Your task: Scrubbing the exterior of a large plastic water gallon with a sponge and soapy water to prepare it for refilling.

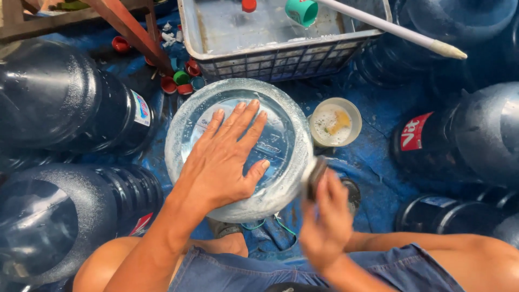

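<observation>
A large clear water jug [281,116] stands bottom-up in front of me, its round base wet and soapy. My left hand [227,157] lies flat on that base with the fingers spread. My right hand [327,216] is blurred at the jug's right side and grips a dark scrubbing pad [315,176] pressed against the jug wall. My bare knees and blue shorts [303,270] fill the bottom of the view.
A small cup of foamy liquid [335,123] stands right of the jug. Behind it is a grey plastic crate [281,57] holding water, a teal cup [301,12] and a white pole [394,30]. Dark blue jugs [59,103] lie on both sides; coloured caps [181,78] sit on blue tarp.
</observation>
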